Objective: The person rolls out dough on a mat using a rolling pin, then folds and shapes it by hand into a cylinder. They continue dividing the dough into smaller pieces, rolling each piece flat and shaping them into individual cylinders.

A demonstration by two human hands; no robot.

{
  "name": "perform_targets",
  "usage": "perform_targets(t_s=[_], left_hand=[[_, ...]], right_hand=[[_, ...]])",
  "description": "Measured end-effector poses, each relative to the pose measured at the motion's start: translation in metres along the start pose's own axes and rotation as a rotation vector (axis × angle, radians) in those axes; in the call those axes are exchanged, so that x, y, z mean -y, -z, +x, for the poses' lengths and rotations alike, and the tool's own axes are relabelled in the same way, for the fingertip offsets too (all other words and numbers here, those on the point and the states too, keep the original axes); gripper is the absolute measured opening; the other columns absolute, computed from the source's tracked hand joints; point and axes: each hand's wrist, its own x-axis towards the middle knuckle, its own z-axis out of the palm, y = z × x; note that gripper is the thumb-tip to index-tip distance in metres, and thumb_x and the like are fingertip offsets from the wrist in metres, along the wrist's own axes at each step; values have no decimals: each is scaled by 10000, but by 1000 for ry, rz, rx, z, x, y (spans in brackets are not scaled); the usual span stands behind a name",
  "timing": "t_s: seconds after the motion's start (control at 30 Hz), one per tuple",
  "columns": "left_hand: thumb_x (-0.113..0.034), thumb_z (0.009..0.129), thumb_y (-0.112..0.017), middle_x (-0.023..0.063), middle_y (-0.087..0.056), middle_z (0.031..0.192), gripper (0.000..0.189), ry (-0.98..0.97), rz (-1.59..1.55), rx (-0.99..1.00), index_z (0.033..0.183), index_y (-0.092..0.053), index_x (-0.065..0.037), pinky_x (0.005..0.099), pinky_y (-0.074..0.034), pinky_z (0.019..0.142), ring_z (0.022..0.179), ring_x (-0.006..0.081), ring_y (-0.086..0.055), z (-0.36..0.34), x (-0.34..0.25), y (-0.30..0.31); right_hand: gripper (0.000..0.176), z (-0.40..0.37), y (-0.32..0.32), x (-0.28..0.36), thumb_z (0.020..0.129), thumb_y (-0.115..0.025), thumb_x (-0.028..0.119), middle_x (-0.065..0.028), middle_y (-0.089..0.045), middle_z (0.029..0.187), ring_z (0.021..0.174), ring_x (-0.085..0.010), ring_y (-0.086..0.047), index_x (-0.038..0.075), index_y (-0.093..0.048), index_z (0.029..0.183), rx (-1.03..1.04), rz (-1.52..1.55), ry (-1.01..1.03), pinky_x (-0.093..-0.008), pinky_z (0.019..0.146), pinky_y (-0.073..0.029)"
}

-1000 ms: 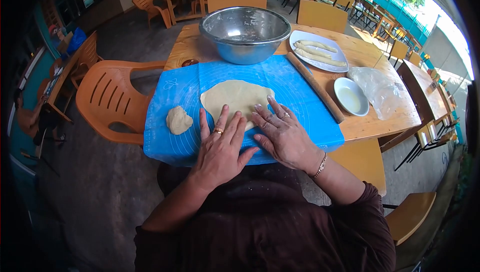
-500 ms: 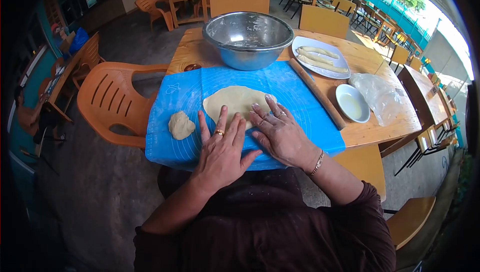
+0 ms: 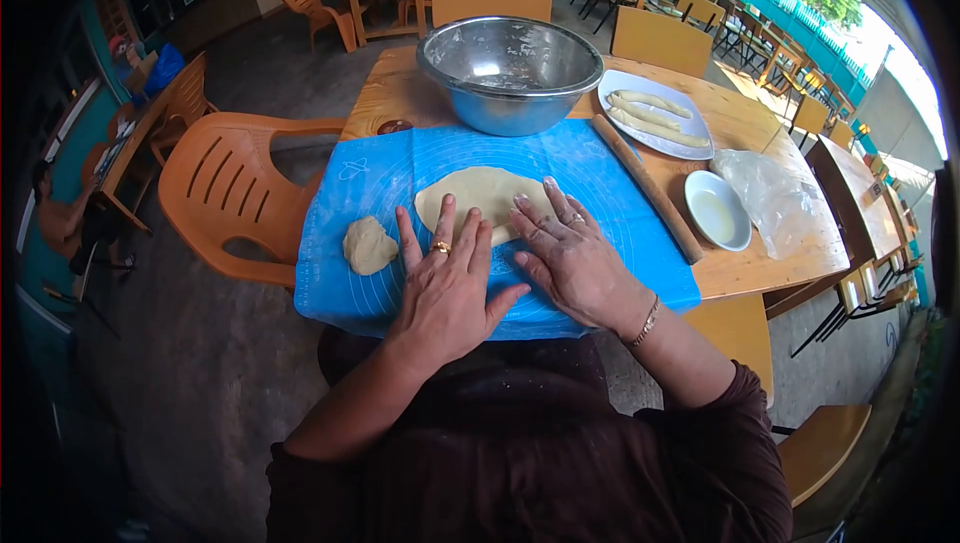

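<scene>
A flat, pale sheet of dough (image 3: 478,188) lies on a blue silicone mat (image 3: 350,183) marked with white lines. My left hand (image 3: 447,278) rests palm down at the sheet's near left edge, its fingers stretched and spread. On the near right edge, my right hand (image 3: 575,261) also lies with fingers extended; white flour or dough coats its fingertips. Both hands are open and grip nothing. The fingers cover part of the near edge, so its shape there is partly hidden. Left of my left hand sits a rough lump of dough (image 3: 369,246).
Behind the mat stands a large metal bowl (image 3: 511,78). A wooden rolling pin (image 3: 648,189) lies along the mat's right side. Farther right are a white plate (image 3: 700,146) with dough strips, a small white bowl (image 3: 718,210) and a plastic bag (image 3: 778,205). An orange chair (image 3: 225,198) stands left.
The view has shifted slightly, moving the scene a little to the right. My hands stay on the near edge of the dough sheet, which looks a little shorter front to back.
</scene>
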Motion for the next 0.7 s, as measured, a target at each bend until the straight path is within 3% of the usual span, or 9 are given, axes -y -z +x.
perform_targets(t_s=[0.07, 0.17, 0.4, 0.7], left_hand=[[-559, 922, -511, 290, -511, 1362, 779, -91, -79, 17, 1293, -525, 126, 732, 30, 1099, 1433, 433, -278, -9, -6, 3], [-537, 894, -576, 278, -512, 1373, 775, -76, -67, 23, 1312, -504, 112, 736, 18, 1096, 1430, 435, -285, -10, -9, 2], [-609, 874, -568, 291, -485, 1396, 897, 38, 35, 120, 1343, -451, 147, 715, 28, 1106, 1441, 446, -251, 23, 15, -2], [-635, 890, -527, 280, -408, 1469, 923, -21, -70, 123, 1391, -403, 130, 715, 38, 1105, 1460, 445, -195, 4, 8, 1]], right_hand=[[467, -11, 8, 10, 979, -527, 279, -209, -497, 1418, 1381, -461, -354, -8, -521, 1347, 20, -35, 1, -527, 1144, -277], [468, -17, -3, 13, 979, -525, 277, -209, -495, 1420, 1379, -462, -355, -7, -519, 1351, 54, -25, -15, -532, 1142, -278], [462, 26, -15, -19, 998, -480, 295, -193, -493, 1426, 1391, -459, -339, 3, -513, 1356, 69, 27, -46, -540, 1146, -276], [478, 4, -9, -4, 995, -485, 291, -216, -488, 1423, 1396, -453, -334, -26, -505, 1353, 50, -50, -4, -533, 1143, -284]])
